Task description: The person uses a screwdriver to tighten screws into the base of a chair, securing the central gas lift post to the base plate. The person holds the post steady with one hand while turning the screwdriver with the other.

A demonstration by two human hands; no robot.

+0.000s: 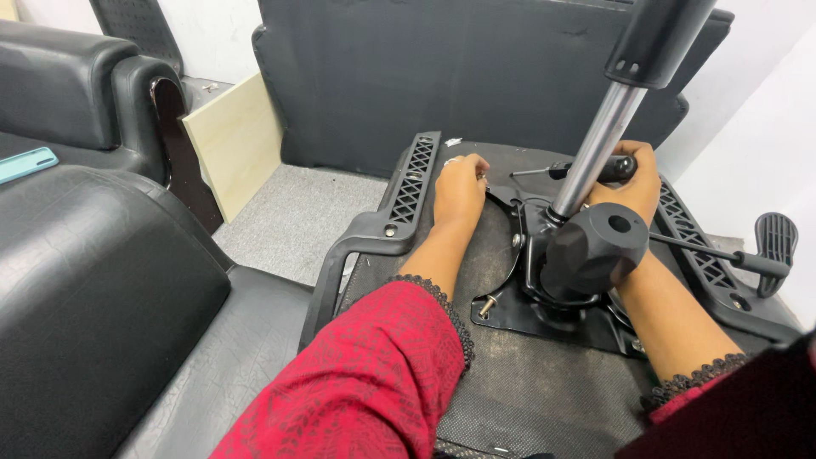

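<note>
Seat underside (510, 399): an upturned office chair seat is seen filling the lower centre and right of the frame, its dark textured base facing up, with the chair back (442, 76) standing behind it at upper centre.
Armrests: a black left armrest (399, 204) with a slotted bracket is seen left of centre; a matching right armrest (705, 255) runs down the right side.
Mechanism plate (527, 310): a black metal tilt plate is laid on the seat base at centre right, between the two hands; a brass-coloured bolt (486, 308) is seen sticking up at its lower left corner.
Gas cylinder (599, 144): a shiny column rises from the plate, its long axis tilted toward the upper right of the frame.
Knob (595, 246): a large black round knob is seen at the foot of the column, just in front of the right wrist.
Lever (714, 251): a thin rod runs right from the mechanism to a paddle handle (775, 246) at the right edge.
Right hand (633, 183): placed behind the column, on the plate's far right side; the fingers are curled tight around a dark handle (595, 170) whose thin shaft points left across the plate.
Left hand (459, 187): placed at the plate's far left edge, nearer the left armrest; the fingers are bent under and bunched together, their tips pressed at the plate rim. What is pinched, if anything, cannot be told.
Surroundings: black padded chairs (93, 280) are seen at left, with a pale board (234, 140) leaning at upper left.
</note>
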